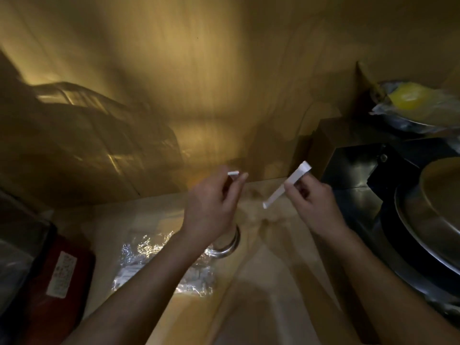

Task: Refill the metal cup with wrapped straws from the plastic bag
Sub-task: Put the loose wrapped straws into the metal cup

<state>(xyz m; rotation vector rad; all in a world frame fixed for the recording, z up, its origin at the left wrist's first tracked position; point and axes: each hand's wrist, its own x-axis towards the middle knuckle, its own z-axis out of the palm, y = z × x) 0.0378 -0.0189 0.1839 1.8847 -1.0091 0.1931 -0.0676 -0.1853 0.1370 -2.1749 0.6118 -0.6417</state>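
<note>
My left hand [211, 207] is raised over the counter, its fingers pinched on a white wrapped straw [233, 173] of which only the top end shows. My right hand [311, 202] pinches another white wrapped straw [286, 185], held slanted, its upper end toward the back wall. The metal cup [230, 245] stands on the counter just under my left wrist; only part of its shiny rim shows. A crinkled clear plastic bag [149, 252] with more wrapped straws lies on the counter to the cup's left, partly behind my left forearm.
A red packet with a white label [59, 277] lies at the left edge. Large metal pans [428, 220] stack up on a dark surface at the right. A foil-lined dish with something yellow [410, 100] sits at the back right. A wooden wall rises behind the counter.
</note>
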